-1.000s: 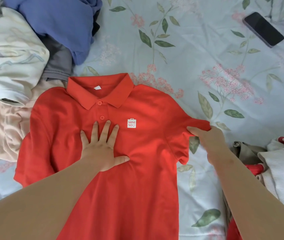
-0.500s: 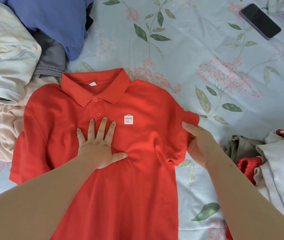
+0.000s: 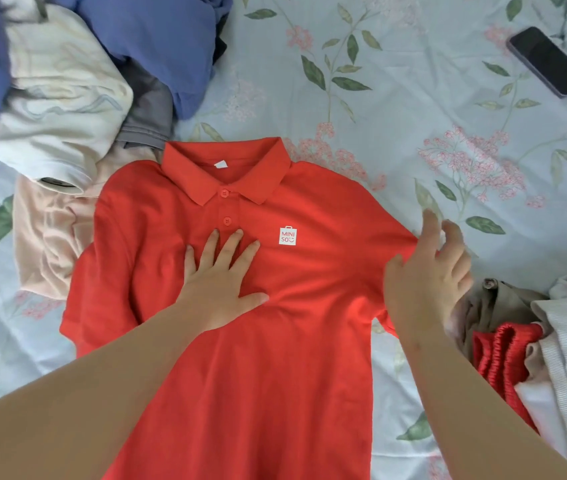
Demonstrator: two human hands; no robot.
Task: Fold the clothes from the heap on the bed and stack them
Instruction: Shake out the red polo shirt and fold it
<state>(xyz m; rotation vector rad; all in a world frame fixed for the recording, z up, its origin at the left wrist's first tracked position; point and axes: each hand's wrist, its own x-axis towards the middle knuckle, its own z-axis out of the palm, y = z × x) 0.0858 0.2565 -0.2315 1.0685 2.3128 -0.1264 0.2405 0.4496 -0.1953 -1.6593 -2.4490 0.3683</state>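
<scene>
red polo (image 3: pixel 275 358) flat on bed (image 3: pixel 413 98), front up, collar at far end. left hand (image 3: pixel 219 289) grip wide, palm pressing chest below buttons. right hand (image 3: pixel 427 282) grip wide, fingers loose at right-side sleeve edge, holding nothing. heap (image 3: pixel 67 81) far left, phone (image 3: pixel 548 60) far right.

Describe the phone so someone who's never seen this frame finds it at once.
Start at the red polo shirt spread on the floral bedsheet, then look far and right of its collar. The phone lies flat there on bare sheet, touching no clothes: the only black, hard-edged rectangle among soft fabrics.
</scene>
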